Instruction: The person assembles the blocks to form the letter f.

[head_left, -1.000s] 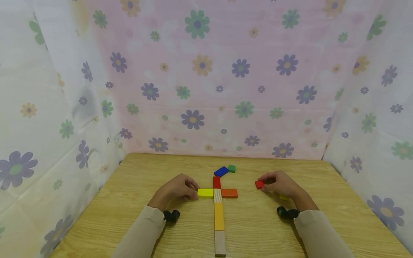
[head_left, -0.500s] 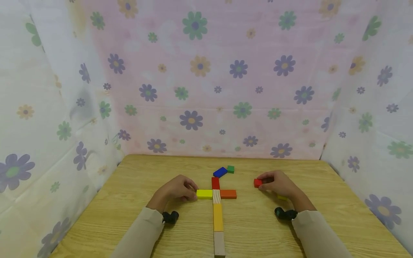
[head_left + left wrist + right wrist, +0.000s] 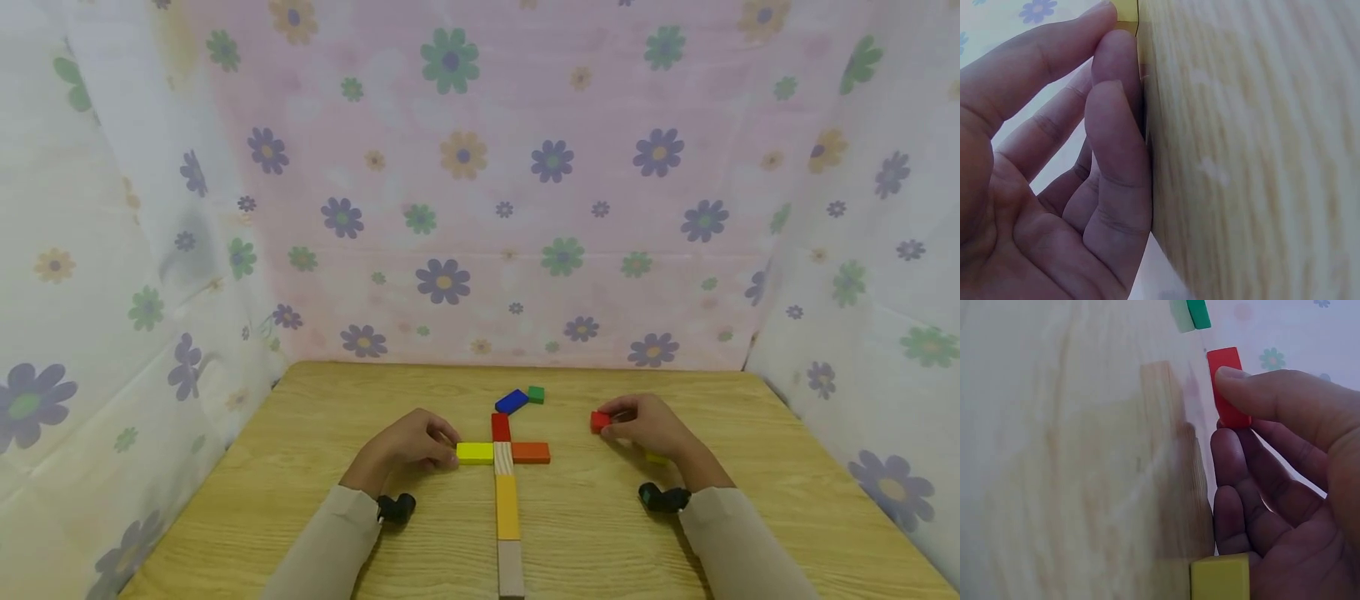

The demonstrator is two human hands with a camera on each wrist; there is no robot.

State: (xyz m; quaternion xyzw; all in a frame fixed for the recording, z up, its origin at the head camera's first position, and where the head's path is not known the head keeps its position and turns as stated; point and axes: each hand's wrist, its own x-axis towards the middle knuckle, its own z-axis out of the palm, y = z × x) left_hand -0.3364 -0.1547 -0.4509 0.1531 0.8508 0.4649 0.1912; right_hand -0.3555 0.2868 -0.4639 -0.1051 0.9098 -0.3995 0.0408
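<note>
In the head view, my left hand (image 3: 415, 438) pinches the left end of a yellow block (image 3: 475, 453) with thumb and fingertips; in the left wrist view the thumb partly covers that end. My right hand (image 3: 651, 427) grips a small red block (image 3: 600, 422) between thumb and finger. The right wrist view shows this red block (image 3: 1230, 387) slightly off the tabletop. The yellow block meets a striped wooden block (image 3: 503, 458), with an orange-red block (image 3: 531, 453) on the other side. A dark red block (image 3: 501, 427) lies above it, an amber block (image 3: 507, 507) below.
A pale wood block (image 3: 511, 569) continues the column toward me. Beyond its top lie a slanted blue block (image 3: 512, 402) and a green block (image 3: 536, 395). Another yellow block (image 3: 1219, 578) sits under my right hand. Flowered cloth (image 3: 480, 208) surrounds the wooden table (image 3: 360, 392).
My right hand has shifted slightly away from me with the red block. The left hand stays at the yellow block. The head view has tilted a little.
</note>
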